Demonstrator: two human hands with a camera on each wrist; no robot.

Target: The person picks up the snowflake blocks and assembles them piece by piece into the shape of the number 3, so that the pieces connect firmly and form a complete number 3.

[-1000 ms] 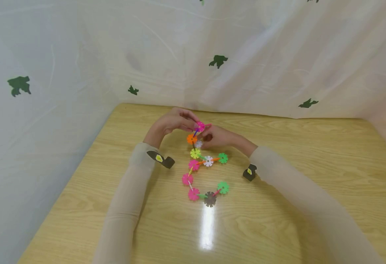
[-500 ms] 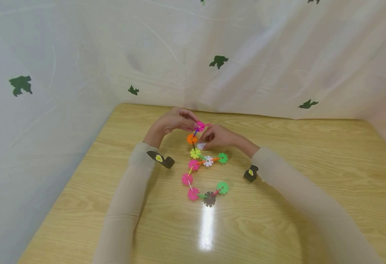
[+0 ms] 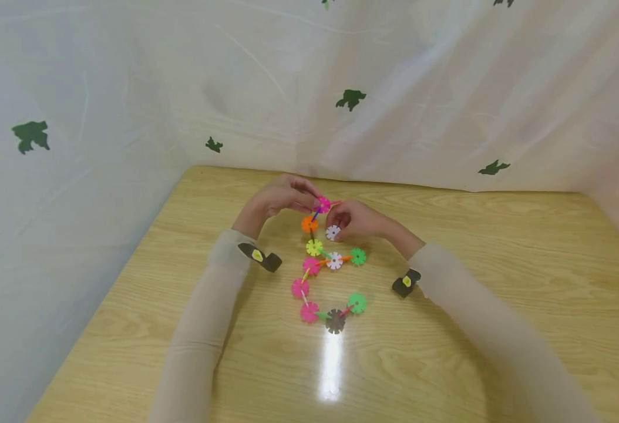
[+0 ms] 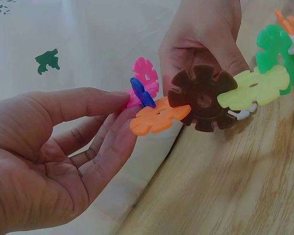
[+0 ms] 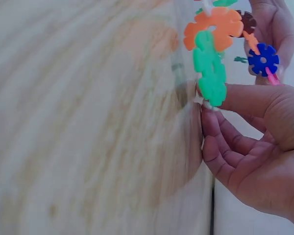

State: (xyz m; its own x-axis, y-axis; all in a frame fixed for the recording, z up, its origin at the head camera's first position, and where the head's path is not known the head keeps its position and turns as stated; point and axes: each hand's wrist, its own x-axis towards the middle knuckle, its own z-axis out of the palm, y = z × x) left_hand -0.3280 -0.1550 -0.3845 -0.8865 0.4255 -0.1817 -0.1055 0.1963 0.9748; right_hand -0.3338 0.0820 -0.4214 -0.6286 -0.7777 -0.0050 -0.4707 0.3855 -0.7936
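Note:
Notched plastic flower discs, slotted together edge to edge, form a curving chain on the table. At its far end, my left hand [image 3: 284, 197] pinches a pink disc [image 3: 323, 204] between thumb and fingers. From there the chain passes through a blue disc [image 4: 142, 92], an orange disc [image 4: 159, 116], a brown disc [image 4: 203, 99] and a yellow disc [image 3: 314, 247]. My right hand [image 3: 363, 220] pinches a separate-looking white disc [image 3: 333, 232] just right of the chain. In the right wrist view, a green disc [image 5: 210, 68] mostly hides that white disc.
The chain's nearer part has a green disc [image 3: 358, 257] on a side branch, several pink discs, a dark disc [image 3: 335, 321] and another green disc [image 3: 357, 303]. Behind the wooden table [image 3: 500, 264] hangs a pale curtain [image 3: 420, 117] with dark green leaf shapes.
My right hand has drawn slightly right and toward me, bringing the white disc away from the orange one and into fuller view. My left hand keeps hold of the pink disc, barely shifted.

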